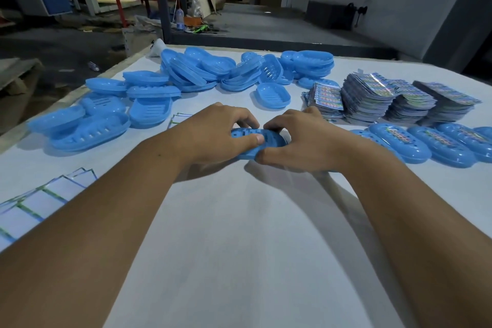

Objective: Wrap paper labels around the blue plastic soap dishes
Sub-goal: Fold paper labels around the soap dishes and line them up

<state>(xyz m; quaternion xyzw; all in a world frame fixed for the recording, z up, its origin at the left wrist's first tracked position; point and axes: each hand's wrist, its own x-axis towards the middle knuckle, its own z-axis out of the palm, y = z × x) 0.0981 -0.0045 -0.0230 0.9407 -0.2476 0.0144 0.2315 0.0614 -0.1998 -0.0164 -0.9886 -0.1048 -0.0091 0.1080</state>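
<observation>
A blue soap dish [246, 135] is held between both hands at the middle of the white table [239, 234]. My left hand [221, 130] grips its left end, thumb pressed on top. My right hand [298, 138] grips its right end with curled fingers. A paper label on this dish is mostly hidden by the fingers. Stacks of printed paper labels [372, 98] stand at the right. Labelled dishes [399, 142] lie in a row at the right edge.
Heaps of unlabelled blue dishes [213, 69] fill the far side and the left [87, 125]. White-backed label sheets [40, 202] lie at the near left. More sheets [181, 118] peek out behind my left hand. The table's left edge drops to the floor.
</observation>
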